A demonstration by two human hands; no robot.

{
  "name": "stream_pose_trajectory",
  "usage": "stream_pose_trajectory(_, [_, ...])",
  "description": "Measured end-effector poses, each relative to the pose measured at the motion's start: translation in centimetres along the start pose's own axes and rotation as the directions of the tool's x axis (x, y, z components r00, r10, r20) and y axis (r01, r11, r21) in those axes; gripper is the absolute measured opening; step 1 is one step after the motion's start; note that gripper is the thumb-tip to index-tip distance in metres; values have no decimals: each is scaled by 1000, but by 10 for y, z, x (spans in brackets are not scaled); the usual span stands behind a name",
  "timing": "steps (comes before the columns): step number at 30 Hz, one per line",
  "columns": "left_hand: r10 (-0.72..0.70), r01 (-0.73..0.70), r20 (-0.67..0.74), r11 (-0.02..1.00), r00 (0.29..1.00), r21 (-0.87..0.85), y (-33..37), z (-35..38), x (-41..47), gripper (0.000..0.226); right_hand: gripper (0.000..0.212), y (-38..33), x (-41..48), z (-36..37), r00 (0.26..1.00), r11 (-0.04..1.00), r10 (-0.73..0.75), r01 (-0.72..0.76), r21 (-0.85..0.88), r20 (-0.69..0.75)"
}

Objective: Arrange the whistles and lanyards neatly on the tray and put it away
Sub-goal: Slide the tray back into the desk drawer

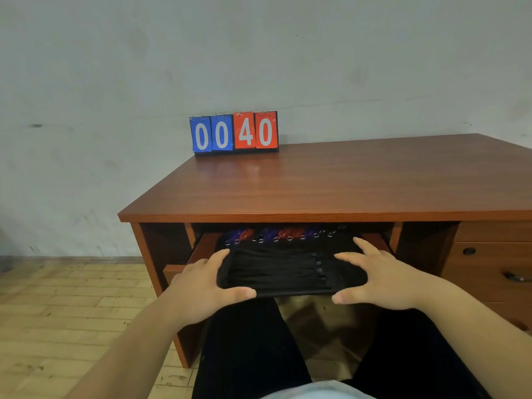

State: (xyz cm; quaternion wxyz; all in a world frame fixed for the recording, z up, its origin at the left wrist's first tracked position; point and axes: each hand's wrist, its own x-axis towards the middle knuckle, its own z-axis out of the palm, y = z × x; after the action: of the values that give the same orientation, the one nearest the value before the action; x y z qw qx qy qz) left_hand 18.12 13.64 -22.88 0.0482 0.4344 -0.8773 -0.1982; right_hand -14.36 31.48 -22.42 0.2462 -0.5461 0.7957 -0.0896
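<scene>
Pull-out shelf (201, 249) under the bench (331, 182) carries the black tray (302, 292). Grip of left hand (201, 283) pinches its near-left corner; right hand (383, 277) rests spread, unclenched, on the near-right corner. Long axis runs left-right, lanyards (276, 269) near, whistles (285, 233) beyond. Stowage judged straight ahead, hands equally near.

Black tray (224, 276), black lanyards (276, 266), red and blue whistles (283, 233), reddish-brown desk (316, 182).

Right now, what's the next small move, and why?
Probably push the tray further in on the pull-out shelf: its far end with the whistles is under the desktop, but the front edge overhangs, left hand and right hand at its corners.
</scene>
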Motion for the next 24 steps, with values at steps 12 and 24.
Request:
stream_pose_trajectory(12, [26,-29,-30,995,999,-99,0,-5,32,114,114,-1,25,4,994,998,54,-57,-27,-97])
stream_pose_trajectory(24, [-160,193,-289,977,944,89,10,16,49,100,125,-5,71,8,982,995,28,-46,-91,-189])
